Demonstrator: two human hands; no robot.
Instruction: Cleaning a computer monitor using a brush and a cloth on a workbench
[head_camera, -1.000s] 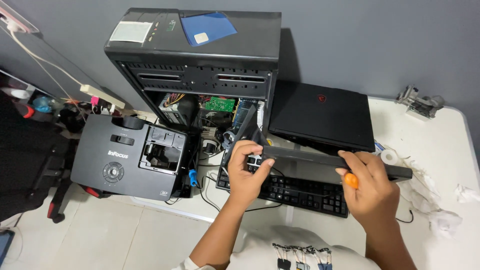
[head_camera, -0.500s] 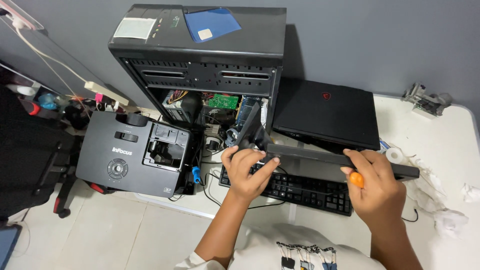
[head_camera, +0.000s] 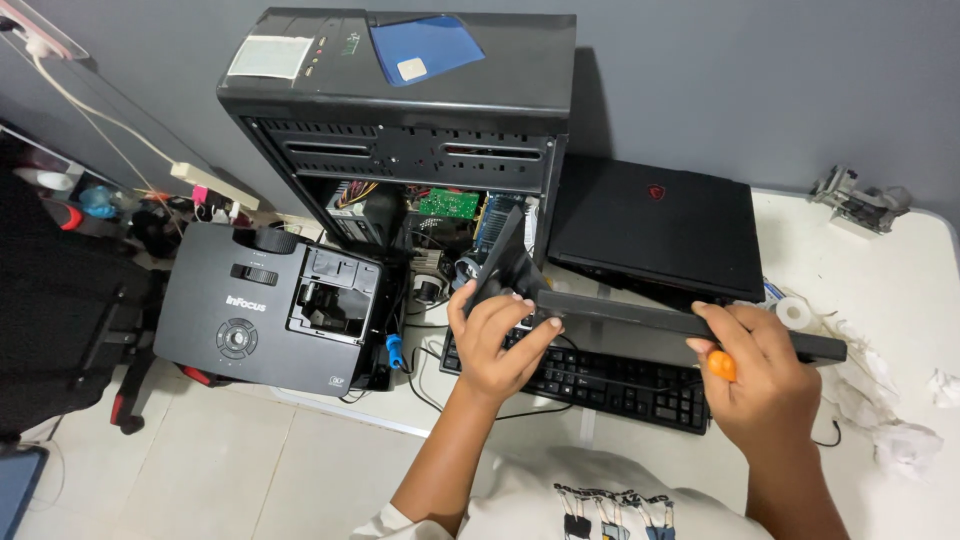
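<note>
Both forearms are bare, without sleeves at the wrist. The left hand and right hand carry no gloves. A white shirt bears a dark printed graphic.

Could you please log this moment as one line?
left hand: grips monitor stand | right hand: holds monitor edge, orange-handled tool | below: keyboard

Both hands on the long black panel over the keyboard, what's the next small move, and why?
Probably steady the long black panel level: the left hand grips its hinged end and the right hand, also holding an orange-handled tool, grips the other, with it raised over the keyboard.
</note>
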